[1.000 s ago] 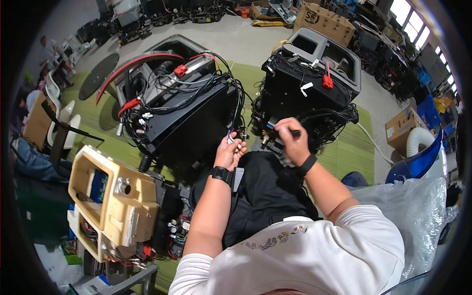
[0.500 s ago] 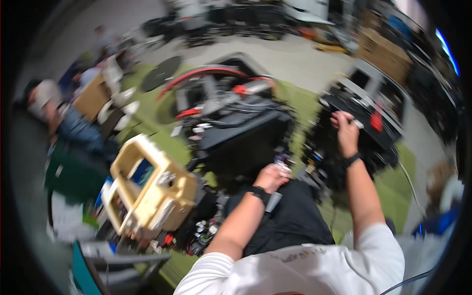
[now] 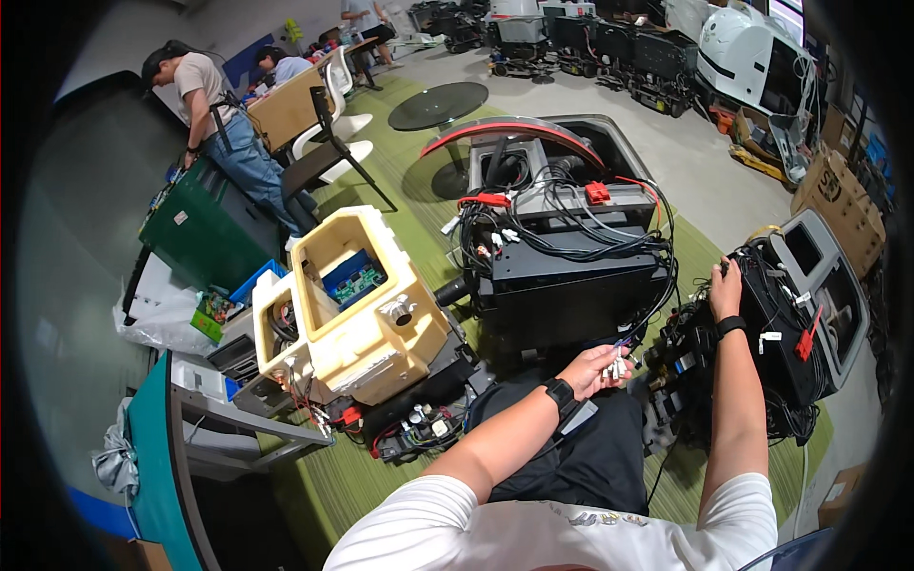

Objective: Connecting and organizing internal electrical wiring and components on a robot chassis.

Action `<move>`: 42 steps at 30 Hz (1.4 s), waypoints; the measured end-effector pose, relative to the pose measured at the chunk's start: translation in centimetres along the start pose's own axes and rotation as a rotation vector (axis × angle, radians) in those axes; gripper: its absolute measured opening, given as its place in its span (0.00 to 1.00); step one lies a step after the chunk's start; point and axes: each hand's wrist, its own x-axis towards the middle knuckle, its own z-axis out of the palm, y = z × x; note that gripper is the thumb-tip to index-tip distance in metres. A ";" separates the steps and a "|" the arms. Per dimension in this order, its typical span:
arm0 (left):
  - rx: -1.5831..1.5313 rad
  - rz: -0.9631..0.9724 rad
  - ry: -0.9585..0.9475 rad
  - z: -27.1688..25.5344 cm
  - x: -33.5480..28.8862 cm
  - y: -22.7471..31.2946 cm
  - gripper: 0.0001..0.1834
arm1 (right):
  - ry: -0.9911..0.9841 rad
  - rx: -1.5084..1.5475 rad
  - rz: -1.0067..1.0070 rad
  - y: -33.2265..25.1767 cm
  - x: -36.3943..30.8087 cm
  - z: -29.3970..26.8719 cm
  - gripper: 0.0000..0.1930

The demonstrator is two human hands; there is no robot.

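Note:
My left hand (image 3: 592,371) is closed around a bunch of small white connectors (image 3: 617,367) on thin wires, above my lap and in front of the middle machine's black box (image 3: 576,300). Out to the right, my right hand (image 3: 725,291) is closed at the near left edge of another machine's black housing (image 3: 776,319). A small dark piece shows at its fingertips, too small to name. Black cables lie over that housing, with a red connector (image 3: 807,335) and a white-tagged lead (image 3: 769,337) on it. The middle machine carries looped black cables (image 3: 571,228) and a red plug (image 3: 597,193).
At left stands a cream plastic shell (image 3: 381,352) with a green circuit board (image 3: 360,282) inside. Behind it, a person (image 3: 224,133) leans over a dark green cabinet (image 3: 205,224). A round black table (image 3: 438,105), chairs and a cardboard box (image 3: 843,205) stand farther off.
The view has swung left and sharpened, so the machines sit farther right. My right hand has moved from over the right machine's housing to its left edge. My left hand still grips the connectors.

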 end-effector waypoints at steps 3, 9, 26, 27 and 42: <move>0.000 0.018 -0.036 0.0 0.5 -0.6 0.12 | 0.077 0.119 0.027 0.0 -0.2 -1.6 0.17; 0.027 0.015 -0.056 0.7 0.2 -0.3 0.14 | 0.095 0.567 0.149 -4.2 -1.4 -6.4 0.16; 0.021 -0.078 -0.039 2.0 1.1 0.6 0.08 | 0.139 1.077 0.280 -10.8 -16.9 -9.0 0.16; 0.049 -0.050 -0.019 2.2 1.0 1.2 0.07 | 0.065 1.139 0.288 -10.9 -17.5 -8.8 0.16; -0.027 0.029 -0.050 1.7 -0.5 3.2 0.11 | 0.103 1.308 0.467 -10.8 -18.6 -2.5 0.07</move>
